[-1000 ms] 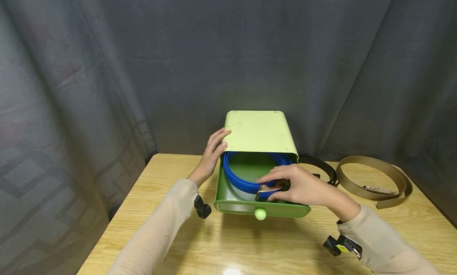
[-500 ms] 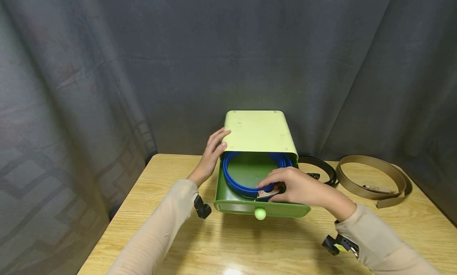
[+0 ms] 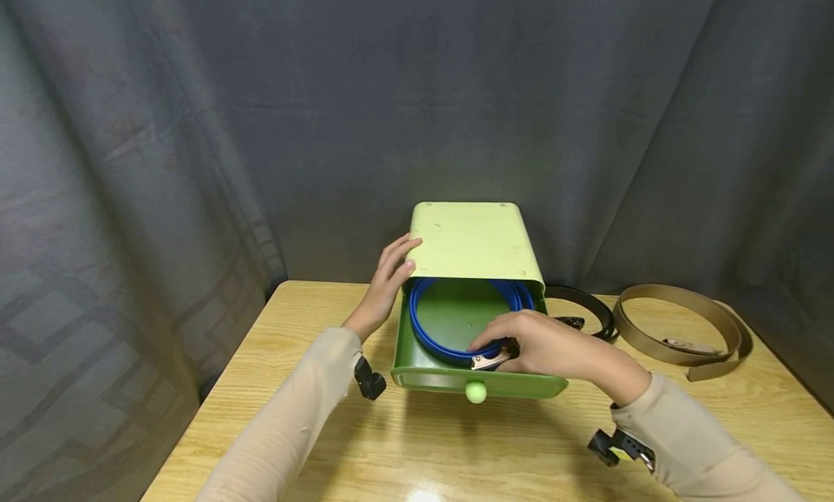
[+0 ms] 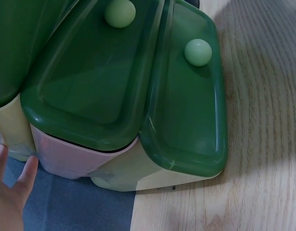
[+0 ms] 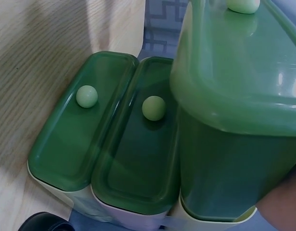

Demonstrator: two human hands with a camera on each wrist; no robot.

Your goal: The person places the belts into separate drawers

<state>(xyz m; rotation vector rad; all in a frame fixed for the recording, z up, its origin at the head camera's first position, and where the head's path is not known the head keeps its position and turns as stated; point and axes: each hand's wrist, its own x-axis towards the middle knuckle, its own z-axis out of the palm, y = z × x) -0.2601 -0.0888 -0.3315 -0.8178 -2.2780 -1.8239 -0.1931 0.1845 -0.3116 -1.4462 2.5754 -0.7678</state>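
Observation:
A blue belt [image 3: 438, 348] lies coiled inside the pulled-out green top drawer [image 3: 426, 378] of a pale green cabinet [image 3: 476, 237]. Reaching over the drawer's front right, my right hand [image 3: 547, 342] pinches the belt near its metal buckle [image 3: 485, 361] between thumb and fingers. My left hand [image 3: 384, 285] rests against the cabinet's upper left side, fingers extended. The left wrist view has fingers of the left hand [image 4: 13, 187] beside the cabinet's side. Only a piece of the right hand [image 5: 282, 204] appears in the right wrist view; the belt is hidden there.
Right of the cabinet, a black belt [image 3: 602, 315] and a tan belt [image 3: 723, 321] lie coiled on the wooden table [image 3: 326, 314]. Lower drawers with round knobs, such as this drawer [image 4: 186, 110], are closed beneath the top one. A grey curtain [image 3: 352, 125] hangs behind.
My right hand has lowered the belt's buckle end further into the drawer, and the coil now lies flatter. The left hand has stayed in place on the cabinet.

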